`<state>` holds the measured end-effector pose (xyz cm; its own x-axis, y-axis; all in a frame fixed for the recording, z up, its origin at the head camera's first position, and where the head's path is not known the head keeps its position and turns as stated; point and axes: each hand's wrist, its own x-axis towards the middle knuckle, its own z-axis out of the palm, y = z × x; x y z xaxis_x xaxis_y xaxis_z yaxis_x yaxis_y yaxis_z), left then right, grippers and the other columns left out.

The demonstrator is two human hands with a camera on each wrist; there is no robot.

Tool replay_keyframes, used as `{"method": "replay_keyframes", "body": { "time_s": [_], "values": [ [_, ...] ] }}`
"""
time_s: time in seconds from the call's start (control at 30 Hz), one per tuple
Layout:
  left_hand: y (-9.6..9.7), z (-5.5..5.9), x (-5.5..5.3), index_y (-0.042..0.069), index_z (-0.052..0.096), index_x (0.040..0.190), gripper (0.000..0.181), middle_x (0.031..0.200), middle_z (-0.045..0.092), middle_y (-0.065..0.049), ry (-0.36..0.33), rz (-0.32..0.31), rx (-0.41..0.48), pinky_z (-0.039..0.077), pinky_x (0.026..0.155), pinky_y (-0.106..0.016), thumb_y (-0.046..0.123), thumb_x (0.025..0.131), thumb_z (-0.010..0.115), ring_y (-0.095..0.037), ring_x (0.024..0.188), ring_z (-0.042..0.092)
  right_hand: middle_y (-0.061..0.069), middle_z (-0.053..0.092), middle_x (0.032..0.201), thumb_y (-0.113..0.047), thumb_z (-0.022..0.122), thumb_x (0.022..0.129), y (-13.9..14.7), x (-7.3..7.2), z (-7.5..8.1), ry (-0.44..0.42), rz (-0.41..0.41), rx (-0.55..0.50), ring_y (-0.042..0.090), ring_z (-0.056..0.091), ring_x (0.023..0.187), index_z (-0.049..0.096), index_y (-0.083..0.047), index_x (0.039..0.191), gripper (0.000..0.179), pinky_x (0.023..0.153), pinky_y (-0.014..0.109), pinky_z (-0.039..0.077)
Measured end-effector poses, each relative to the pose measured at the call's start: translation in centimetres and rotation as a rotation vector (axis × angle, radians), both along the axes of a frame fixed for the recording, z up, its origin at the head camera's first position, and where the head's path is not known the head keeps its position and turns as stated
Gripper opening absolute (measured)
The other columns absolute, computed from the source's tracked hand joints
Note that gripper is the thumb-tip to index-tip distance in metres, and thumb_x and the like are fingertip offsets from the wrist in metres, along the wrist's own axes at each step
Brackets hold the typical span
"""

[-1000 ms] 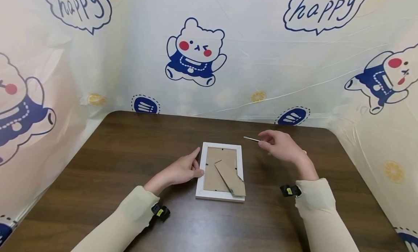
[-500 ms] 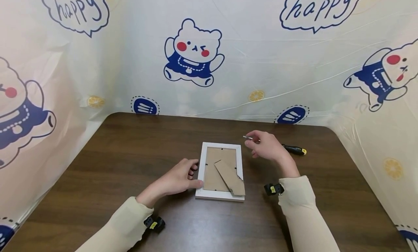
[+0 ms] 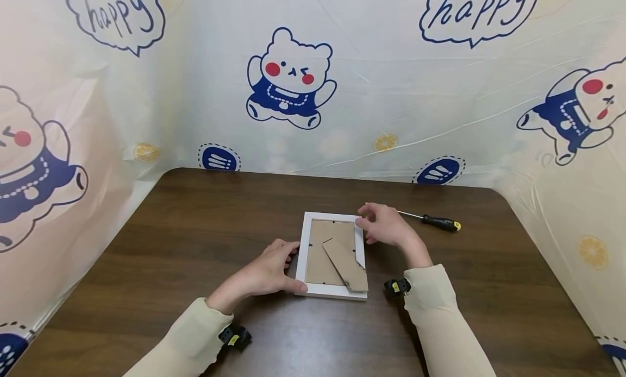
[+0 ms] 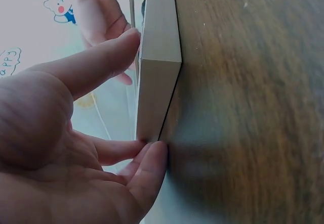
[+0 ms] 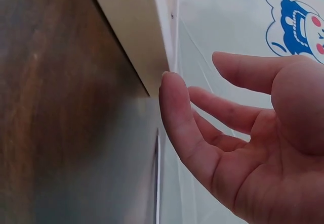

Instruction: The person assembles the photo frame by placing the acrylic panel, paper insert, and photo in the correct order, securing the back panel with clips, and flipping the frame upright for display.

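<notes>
A white picture frame (image 3: pixel 337 294) lies face down on the wooden table, its tan backing board (image 3: pixel 318 265) and slanting cardboard stand (image 3: pixel 348 267) upward. My left hand (image 3: pixel 266 271) grips its left side: the thumb is on the rim by the near corner, the fingers against the side edge. At the far right corner is my right hand (image 3: pixel 386 225), holding nothing, with its fingers loosely bent. One fingertip (image 5: pixel 172 85) reaches the frame's corner in the right wrist view, while the thumb stays apart. A screwdriver (image 3: pixel 440 223) with a black and yellow handle lies beyond that hand.
The dark wooden table (image 3: pixel 210 214) ends at a printed curtain (image 3: pixel 352 111) on the back and sides. Black wrist cameras (image 3: pixel 236 338) are strapped over both pale sleeves.
My right hand has let go of the screwdriver, now lying on the table, and moved left to the frame's far right corner. My left thumb has slid down toward the near left corner.
</notes>
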<state>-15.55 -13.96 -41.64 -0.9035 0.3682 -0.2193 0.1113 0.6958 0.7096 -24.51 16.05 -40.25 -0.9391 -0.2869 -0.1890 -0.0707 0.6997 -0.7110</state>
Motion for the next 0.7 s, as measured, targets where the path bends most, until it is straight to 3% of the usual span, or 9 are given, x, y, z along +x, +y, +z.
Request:
{"method": "replay_keyframes", "body": {
  "time_s": [0.4,0.7],
  "values": [
    [0.10,-0.31,0.04,0.005,0.046,0.159,0.106,0.134,0.050,-0.011,0.021,0.003,-0.023,0.049,0.103,-0.047,0.028,0.070,0.101,-0.027,0.121,0.055,0.019,0.065,0.109,-0.019,0.064,0.107,-0.89,-0.32,-0.93,0.001,0.005,-0.010,0.020,0.074,0.073,0.056,0.005,0.143,0.044,0.070,0.035,0.064],
    [0.51,-0.56,0.07,0.008,0.042,0.161,0.113,0.136,0.047,-0.013,0.050,-0.044,-0.020,0.043,0.107,-0.052,0.023,0.067,0.102,-0.030,0.127,0.044,0.021,0.064,0.114,-0.020,0.064,0.107,-1.03,-0.19,-0.95,-0.001,0.006,0.005,0.020,0.073,0.073,0.056,0.005,0.144,0.046,0.070,0.035,0.064]
  ]
}}
